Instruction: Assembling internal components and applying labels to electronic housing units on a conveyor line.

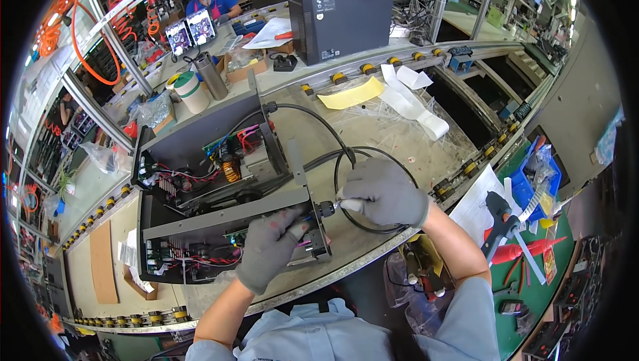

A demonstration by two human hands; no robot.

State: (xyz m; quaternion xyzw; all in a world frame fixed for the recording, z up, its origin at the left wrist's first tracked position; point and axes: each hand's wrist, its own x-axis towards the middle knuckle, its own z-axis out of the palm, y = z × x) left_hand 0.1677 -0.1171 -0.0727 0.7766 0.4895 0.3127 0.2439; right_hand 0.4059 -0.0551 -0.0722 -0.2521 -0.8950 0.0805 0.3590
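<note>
Both my hands wear grey gloves. My left hand (271, 249) reaches into the nearer black metal chassis (229, 216), fingers curled behind its end panel; what they grip is hidden. A black cable gland (325, 208) sticks out of that panel. Just right of it, my right hand (385, 192) pinches what looks like the end of a black cable (373, 230), whose loops pass under the hand. Beyond lies a second open chassis (193, 125), with a copper coil (230, 172) and wiring inside. Its own cable (309, 110) leaves through a similar gland.
The chassis lie on a roller-edged conveyor bench (373, 121). Yellow paper (351, 93) and white strips (416, 105) lie at the far right. A large dark case (341, 20) stands behind. On the green bench are a glue gun (499, 218) and a blue bin (534, 178). Another person (214, 3) works beyond.
</note>
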